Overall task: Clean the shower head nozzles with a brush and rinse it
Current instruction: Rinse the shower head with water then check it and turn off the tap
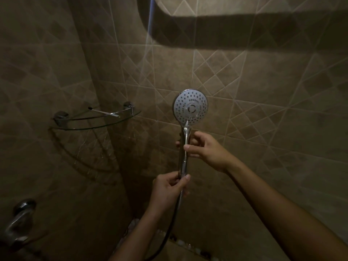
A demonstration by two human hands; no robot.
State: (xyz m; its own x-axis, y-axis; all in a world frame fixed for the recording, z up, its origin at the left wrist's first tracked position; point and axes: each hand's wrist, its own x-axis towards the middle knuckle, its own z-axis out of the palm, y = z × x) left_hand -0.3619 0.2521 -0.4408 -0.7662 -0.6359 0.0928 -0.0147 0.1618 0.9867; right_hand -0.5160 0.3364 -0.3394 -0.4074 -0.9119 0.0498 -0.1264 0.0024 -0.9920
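Note:
A round chrome shower head point(190, 107) stands upright in front of the tiled wall, its grey nozzle face turned toward me. My right hand point(206, 147) grips the upper part of its chrome handle point(183, 159), thumb across the front. My left hand point(170, 187) pinches the bottom of the handle where the dark hose point(169, 232) joins it. The hose hangs down and curves off the lower edge of the view. No brush is in sight.
A glass corner shelf point(98, 119) with chrome brackets hangs at the left, in the wall corner. A chrome tap fitting point(17, 219) sticks out at the lower left. Brown tiled walls surround the scene, and a pebbled floor strip point(180, 243) shows below.

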